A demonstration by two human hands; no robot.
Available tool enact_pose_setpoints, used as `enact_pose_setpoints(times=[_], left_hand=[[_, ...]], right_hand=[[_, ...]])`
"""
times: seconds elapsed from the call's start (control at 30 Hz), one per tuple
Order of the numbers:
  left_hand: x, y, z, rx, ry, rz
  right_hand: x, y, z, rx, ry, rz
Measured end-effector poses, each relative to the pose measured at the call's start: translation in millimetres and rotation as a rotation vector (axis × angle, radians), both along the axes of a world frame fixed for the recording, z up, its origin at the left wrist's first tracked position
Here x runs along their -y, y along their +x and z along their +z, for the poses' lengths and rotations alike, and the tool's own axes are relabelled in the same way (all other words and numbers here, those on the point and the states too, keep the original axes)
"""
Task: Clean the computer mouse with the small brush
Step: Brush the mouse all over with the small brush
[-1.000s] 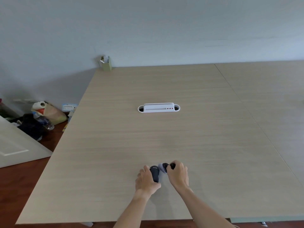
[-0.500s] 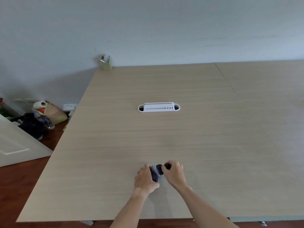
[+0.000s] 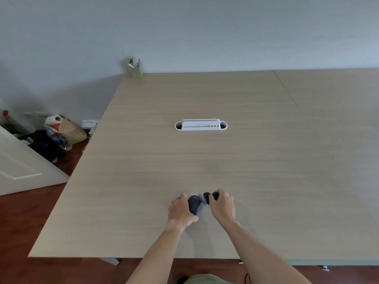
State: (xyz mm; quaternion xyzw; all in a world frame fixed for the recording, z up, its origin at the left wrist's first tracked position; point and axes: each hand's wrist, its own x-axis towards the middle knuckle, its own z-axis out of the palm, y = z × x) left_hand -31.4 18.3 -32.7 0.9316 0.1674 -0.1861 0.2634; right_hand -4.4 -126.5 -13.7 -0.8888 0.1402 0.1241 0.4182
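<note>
A dark computer mouse (image 3: 193, 204) rests on the wooden table (image 3: 205, 160) near its front edge. My left hand (image 3: 180, 211) grips the mouse from its left side. My right hand (image 3: 222, 204) is closed around a small brush (image 3: 207, 197) with a dark handle and pale bristles. The bristles touch the right side of the mouse. Most of the brush handle is hidden inside my fingers.
A white cable outlet (image 3: 201, 125) is set into the table's middle. A green pen holder (image 3: 135, 68) stands at the far left corner by the wall. Bags and a bottle (image 3: 59, 138) lie on the floor at the left, beside a white door (image 3: 20, 167).
Both hands and the mouse have stayed in about the same spot. The right hand shifted slightly back and forth with the brush against the mouse.
</note>
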Motion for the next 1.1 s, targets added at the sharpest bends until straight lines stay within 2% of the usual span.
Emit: enact_pose_setpoints(times=[0.1, 0.23, 0.4, 0.6, 0.77, 0.93, 1.1], left_hand=[[0.3, 0.7, 0.0, -0.002, 0.02, -0.015], [0.8, 0.5, 3.5, -0.006, 0.028, -0.016], [0.2, -0.2, 6.7, -0.034, 0.021, -0.027], [1.7, -0.4, 5.5, -0.014, 0.017, -0.031], [1.4, 0.3, 5.7, -0.027, 0.026, -0.043], [0.9, 1.5, 8.0, -0.015, 0.024, -0.042], [-0.2, 3.1, 8.1, -0.016, 0.031, -0.07]], right_hand=[[-0.6, 0.2, 1.8, 0.046, 0.069, 0.007], [-3.4, -2.2, 5.9, -0.023, 0.094, 0.095], [-2.4, -0.6, 8.1, 0.0, 0.049, 0.005], [-3.7, 0.4, 6.2, -0.019, 0.085, 0.142], [-2.7, -0.2, 6.8, 0.033, 0.02, 0.024], [-2.7, 0.7, 9.2, -0.008, 0.112, 0.127], [-1.0, 2.2, 9.3, -0.002, 0.006, 0.028]])
